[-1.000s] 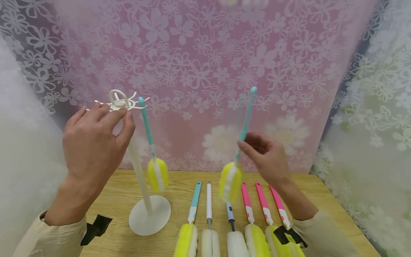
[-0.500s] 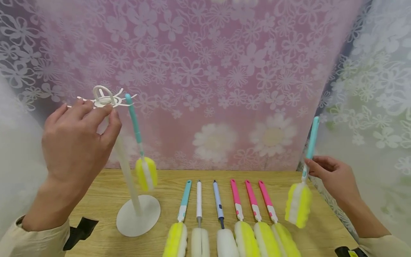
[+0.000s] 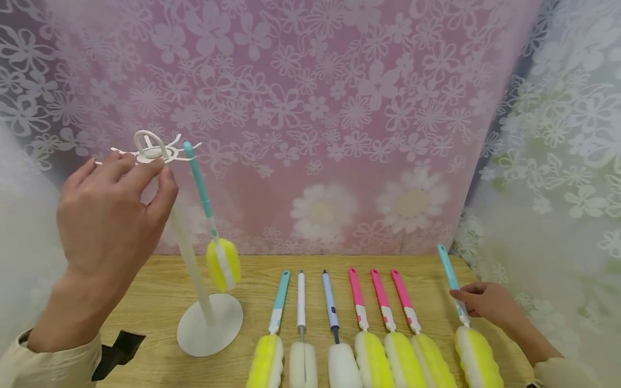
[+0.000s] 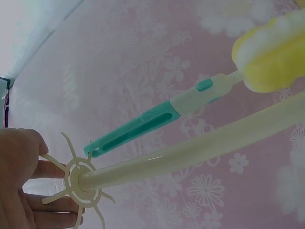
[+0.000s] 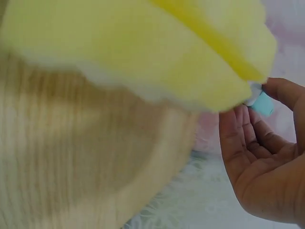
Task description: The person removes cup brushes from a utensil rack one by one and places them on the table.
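Observation:
At the left, my left hand [image 3: 109, 215] holds the hooked top of a cream hanging stand [image 3: 157, 153], its fingertips among the hook arms. From one of the hooks hangs a sponge brush with a teal handle [image 3: 199, 180] and a yellow-and-white sponge head; the left wrist view shows its handle end [image 4: 95, 148] at the hook. Far right, my right hand [image 3: 495, 307] pinches another teal-handled sponge brush [image 3: 448, 267] low over the table. Whether this brush touches the wood I cannot tell. Its yellow sponge [image 5: 143, 52] fills much of the right wrist view, blurred.
Several brushes lie in a row on the wooden table [image 3: 150, 302]: a teal one [image 3: 280, 296], a white one [image 3: 302, 302], a blue one [image 3: 330, 299] and pink ones [image 3: 356, 288]. The stand's round base [image 3: 211, 334] is left of them. A flowered curtain [image 3: 315, 108] hangs behind.
My right hand has carried its brush away from the stand to the far right, then down to table level. The left hand stays on the stand; the head view has shifted slightly.

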Action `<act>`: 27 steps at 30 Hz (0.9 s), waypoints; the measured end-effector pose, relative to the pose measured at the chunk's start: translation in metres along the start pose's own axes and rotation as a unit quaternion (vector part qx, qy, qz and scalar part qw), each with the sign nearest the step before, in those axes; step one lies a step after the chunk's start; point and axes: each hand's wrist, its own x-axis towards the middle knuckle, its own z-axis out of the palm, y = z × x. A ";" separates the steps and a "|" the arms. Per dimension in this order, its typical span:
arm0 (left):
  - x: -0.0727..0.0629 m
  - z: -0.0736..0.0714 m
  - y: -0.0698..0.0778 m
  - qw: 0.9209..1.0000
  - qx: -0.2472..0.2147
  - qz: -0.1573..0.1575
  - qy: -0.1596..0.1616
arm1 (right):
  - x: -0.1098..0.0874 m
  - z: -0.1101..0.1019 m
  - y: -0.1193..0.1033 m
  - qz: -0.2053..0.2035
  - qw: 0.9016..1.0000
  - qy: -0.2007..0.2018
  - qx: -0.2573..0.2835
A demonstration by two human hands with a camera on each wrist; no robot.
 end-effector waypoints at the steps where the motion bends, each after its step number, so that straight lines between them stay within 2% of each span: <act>1: 0.000 0.000 0.000 1.000 0.000 0.000 0.002 | 0.003 0.003 0.003 0.005 1.000 -0.004 -0.002; 5: -0.001 0.000 -0.001 1.000 0.002 -0.001 0.002 | 0.015 0.017 0.009 0.020 1.000 -0.022 -0.008; 13: 0.000 -0.003 0.000 1.000 0.010 0.021 -0.004 | 0.021 0.029 0.006 0.001 0.998 -0.056 -0.025; 20: 0.001 -0.001 0.001 1.000 0.011 0.019 -0.001 | 0.027 0.038 0.008 0.003 0.997 -0.064 -0.049; 27: -0.001 0.001 0.001 1.000 -0.020 -0.005 0.007 | 0.025 0.038 0.012 -0.001 0.995 -0.083 -0.059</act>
